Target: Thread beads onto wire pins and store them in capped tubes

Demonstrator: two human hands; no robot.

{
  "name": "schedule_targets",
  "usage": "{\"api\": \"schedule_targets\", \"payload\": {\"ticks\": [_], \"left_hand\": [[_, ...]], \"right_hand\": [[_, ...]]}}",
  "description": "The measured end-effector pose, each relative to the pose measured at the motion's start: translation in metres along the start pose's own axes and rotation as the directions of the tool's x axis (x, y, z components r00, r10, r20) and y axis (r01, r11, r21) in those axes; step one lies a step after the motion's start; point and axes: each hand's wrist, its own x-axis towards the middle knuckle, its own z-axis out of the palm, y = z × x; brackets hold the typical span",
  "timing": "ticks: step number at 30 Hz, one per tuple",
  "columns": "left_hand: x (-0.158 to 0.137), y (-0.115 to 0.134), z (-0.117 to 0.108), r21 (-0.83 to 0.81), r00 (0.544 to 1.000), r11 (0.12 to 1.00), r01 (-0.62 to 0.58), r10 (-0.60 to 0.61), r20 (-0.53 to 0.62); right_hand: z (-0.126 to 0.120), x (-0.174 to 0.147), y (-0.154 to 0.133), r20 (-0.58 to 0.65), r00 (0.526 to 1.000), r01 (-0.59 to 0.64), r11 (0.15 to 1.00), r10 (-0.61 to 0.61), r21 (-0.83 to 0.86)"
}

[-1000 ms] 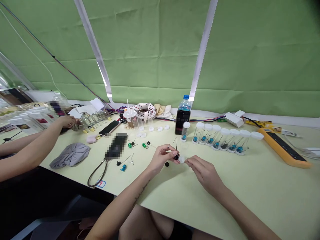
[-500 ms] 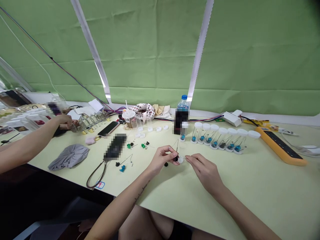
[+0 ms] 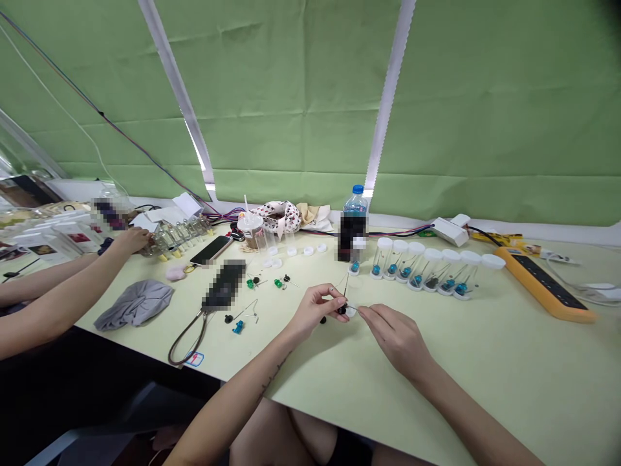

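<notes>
My left hand (image 3: 310, 312) pinches a small black part (image 3: 342, 309) with a thin metal rod (image 3: 346, 285) standing up from it. Between the fingertips of my right hand (image 3: 396, 338) is a thin metal pin (image 3: 354, 308), its far end at the black part; whether it is inserted I cannot tell. Just behind the fingers lies a white cap (image 3: 350, 311). Another black piece (image 3: 323, 320) rests on the table under my left hand. Farther left are a blue part (image 3: 237, 327), a black disc (image 3: 228, 319) and bent wires, with green parts (image 3: 278, 283) beyond.
Clear tubes with white lids (image 3: 409, 246) and blue parts inside stand at right, near an orange power strip (image 3: 548, 285). A bottle (image 3: 356, 202), a drink cup (image 3: 250, 223), a phone (image 3: 211, 250) and grey cloth (image 3: 133, 305) are about. A co-worker's hand (image 3: 132, 241) is among glass vials.
My right hand has moved slightly left, bringing the pin closer to the black part. My left hand stays nearly still. At left, the co-worker's arm has shifted and a second forearm now shows.
</notes>
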Motion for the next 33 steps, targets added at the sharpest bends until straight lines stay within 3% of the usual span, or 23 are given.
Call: {"api": "schedule_targets", "payload": {"ticks": [3,15,18,20,22,25,27,29,31,33], "left_hand": [[0.000,-0.002,0.000,0.012,1.000,1.000,0.001,-0.001,0.011],[0.002,-0.008,-0.002,0.048,1.000,0.999,0.001,-0.002,0.025],[0.002,-0.010,-0.002,0.066,1.000,0.998,-0.017,0.016,0.016],[0.001,-0.011,-0.002,0.074,0.999,0.997,-0.033,0.032,0.025],[0.001,-0.012,-0.002,0.085,0.998,0.995,-0.050,0.046,0.046],[0.002,-0.013,-0.001,0.121,0.994,0.988,-0.092,0.084,0.067],[0.002,-0.013,-0.001,0.152,0.989,0.979,-0.134,0.123,0.077],[0.001,-0.013,-0.001,0.193,0.983,0.965,-0.176,0.160,0.094],[0.000,-0.012,-0.001,0.248,0.976,0.947,-0.206,0.180,0.125],[-0.001,-0.010,-0.001,0.294,0.970,0.929,-0.225,0.184,0.161]], "right_hand": [[0.001,0.000,0.000,-0.039,0.999,0.028,1.000,-0.028,-0.014],[0.000,-0.001,-0.002,0.021,0.996,0.090,0.989,-0.088,-0.114],[0.001,0.000,-0.006,0.027,1.000,-0.012,1.000,0.013,-0.023],[0.000,0.004,-0.009,0.071,0.983,-0.178,0.969,0.168,0.172],[-0.002,0.008,-0.011,0.203,0.915,-0.403,0.820,0.349,0.406],[-0.003,0.014,-0.010,0.485,0.732,-0.673,0.391,0.479,0.628],[-0.003,0.016,-0.006,0.634,0.632,-0.735,0.085,0.446,0.673],[0.000,0.015,-0.002,0.743,0.557,-0.749,-0.161,0.371,0.642],[0.002,0.013,0.002,0.818,0.494,-0.756,-0.320,0.294,0.571],[0.002,0.012,0.005,0.848,0.466,-0.747,-0.402,0.252,0.530]]}}
